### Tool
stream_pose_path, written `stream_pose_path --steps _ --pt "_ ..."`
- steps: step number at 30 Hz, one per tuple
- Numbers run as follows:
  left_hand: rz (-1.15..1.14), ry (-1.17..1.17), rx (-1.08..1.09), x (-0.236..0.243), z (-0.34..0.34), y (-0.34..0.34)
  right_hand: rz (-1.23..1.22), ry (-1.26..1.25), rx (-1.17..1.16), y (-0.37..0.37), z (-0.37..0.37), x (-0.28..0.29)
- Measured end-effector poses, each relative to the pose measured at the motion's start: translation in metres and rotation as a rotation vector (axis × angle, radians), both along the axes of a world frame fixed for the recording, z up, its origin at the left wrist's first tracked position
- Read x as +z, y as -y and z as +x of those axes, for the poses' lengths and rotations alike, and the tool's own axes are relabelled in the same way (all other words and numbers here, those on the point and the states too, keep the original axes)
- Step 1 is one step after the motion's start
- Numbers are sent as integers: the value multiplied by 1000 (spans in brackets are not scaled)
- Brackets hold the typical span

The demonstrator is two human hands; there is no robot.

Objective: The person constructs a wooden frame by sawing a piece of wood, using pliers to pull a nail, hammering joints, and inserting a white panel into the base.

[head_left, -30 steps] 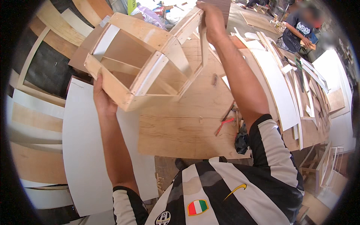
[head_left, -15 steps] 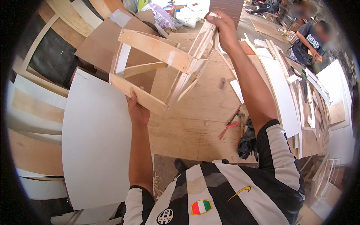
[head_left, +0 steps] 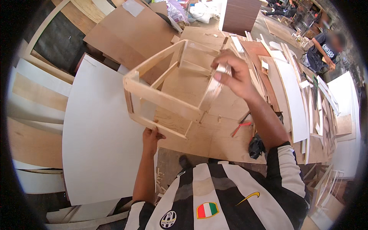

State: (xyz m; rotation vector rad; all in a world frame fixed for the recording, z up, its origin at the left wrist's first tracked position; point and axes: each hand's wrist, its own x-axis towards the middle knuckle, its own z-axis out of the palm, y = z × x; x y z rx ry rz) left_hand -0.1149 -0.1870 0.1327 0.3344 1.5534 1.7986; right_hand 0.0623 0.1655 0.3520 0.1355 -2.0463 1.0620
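Note:
I hold an open box frame of light plywood slats [head_left: 165,97] up in the air over a plywood work surface [head_left: 214,126]. My left hand [head_left: 151,138] grips the frame's lower slat from beneath. My right hand [head_left: 235,74] clasps the upper right slat, fingers wrapped over its edge. The frame is tilted, its open side turned toward me, so I see through it to the boards below.
A big white panel [head_left: 99,149] lies at my left. Brown and pale boards [head_left: 130,34] are stacked behind. Red-handled pliers [head_left: 240,127] and a dark tool [head_left: 256,145] rest on the plywood. White strips [head_left: 295,103] pile up at right, where another person [head_left: 324,50] sits.
The frame has turned and come down toward me. My right hand dropped from the far top corner to the near right slat, and my left hand moved right and lower.

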Motion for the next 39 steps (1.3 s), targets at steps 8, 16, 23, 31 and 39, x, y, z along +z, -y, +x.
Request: stream_pose_path --steps 8,16,23,31,39 --pt "-118 429 -103 -65 17 53 265 128 60 73 13 -30" --pt "-179 569 -271 -134 22 73 342 391 -12 133 47 -60" --pt "-146 826 -380 -189 39 54 392 590 -129 167 85 -81" --pt "-331 763 -564 -257 26 36 484 755 -283 171 107 -107" --pt "-589 310 -551 -206 -57 93 369 740 -271 173 115 -109"
